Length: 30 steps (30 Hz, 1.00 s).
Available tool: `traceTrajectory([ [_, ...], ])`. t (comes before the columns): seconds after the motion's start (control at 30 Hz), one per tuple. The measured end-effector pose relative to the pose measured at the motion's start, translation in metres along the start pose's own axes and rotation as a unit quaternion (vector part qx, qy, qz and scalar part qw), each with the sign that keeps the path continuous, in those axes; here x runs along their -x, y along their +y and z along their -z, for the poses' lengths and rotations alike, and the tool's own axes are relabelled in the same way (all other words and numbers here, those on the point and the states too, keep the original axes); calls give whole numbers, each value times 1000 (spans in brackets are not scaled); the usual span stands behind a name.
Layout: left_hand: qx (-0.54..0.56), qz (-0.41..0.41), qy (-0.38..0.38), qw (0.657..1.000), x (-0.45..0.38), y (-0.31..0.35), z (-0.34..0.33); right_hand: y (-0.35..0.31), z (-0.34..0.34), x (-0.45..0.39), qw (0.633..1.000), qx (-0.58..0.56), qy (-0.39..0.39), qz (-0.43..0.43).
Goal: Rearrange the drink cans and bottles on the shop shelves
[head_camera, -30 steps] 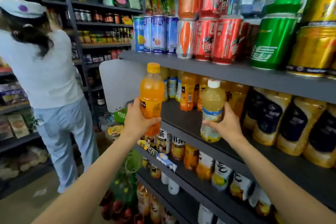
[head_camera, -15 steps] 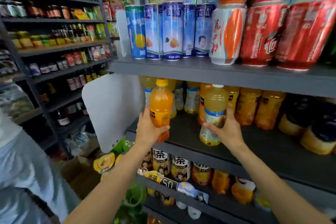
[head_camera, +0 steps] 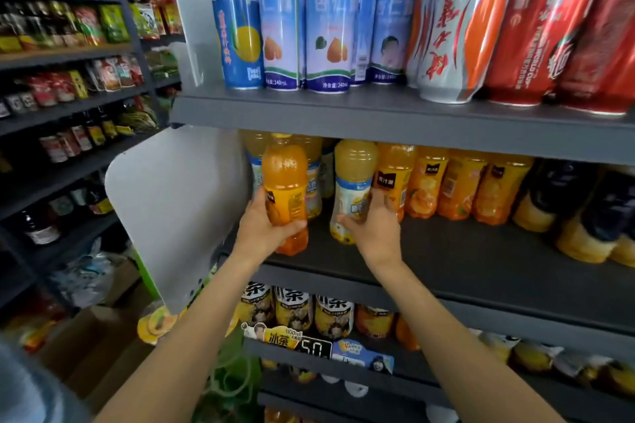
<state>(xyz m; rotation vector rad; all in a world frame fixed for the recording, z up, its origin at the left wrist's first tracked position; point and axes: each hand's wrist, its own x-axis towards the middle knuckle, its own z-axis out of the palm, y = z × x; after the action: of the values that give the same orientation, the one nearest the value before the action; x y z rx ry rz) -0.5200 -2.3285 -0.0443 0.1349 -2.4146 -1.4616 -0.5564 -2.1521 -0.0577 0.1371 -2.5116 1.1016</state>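
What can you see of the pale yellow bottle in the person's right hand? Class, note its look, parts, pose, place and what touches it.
The pale yellow bottle looks like clear plastic filled with cloudy light-yellow drink, with a white and blue label round its middle. Its cap is hidden behind the edge of the upper shelf. It is roughly upright, leaning slightly, low over the front of the middle shelf; whether its base rests there is unclear. The right hand grips its lower half. The orange bottle, held by the left hand, is beside it.

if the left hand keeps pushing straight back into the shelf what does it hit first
Probably the pale yellow bottle with a blue-and-white label standing right behind the orange juice bottle that the left hand grips; depth is hard to judge.
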Motion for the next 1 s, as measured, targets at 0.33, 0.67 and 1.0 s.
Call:
traceTrajectory([
  [0.33,-32,-13,-72,997,12,-19,3,-11,-34,-14,998,16,33,-59],
  [0.67,-34,-77,-180,980,12,13,-54,36,44,32,974,-199,-108,5],
  [1.0,-86,-177,-126,972,10,38,-117,71,74,30,988,-113,61,-89],
])
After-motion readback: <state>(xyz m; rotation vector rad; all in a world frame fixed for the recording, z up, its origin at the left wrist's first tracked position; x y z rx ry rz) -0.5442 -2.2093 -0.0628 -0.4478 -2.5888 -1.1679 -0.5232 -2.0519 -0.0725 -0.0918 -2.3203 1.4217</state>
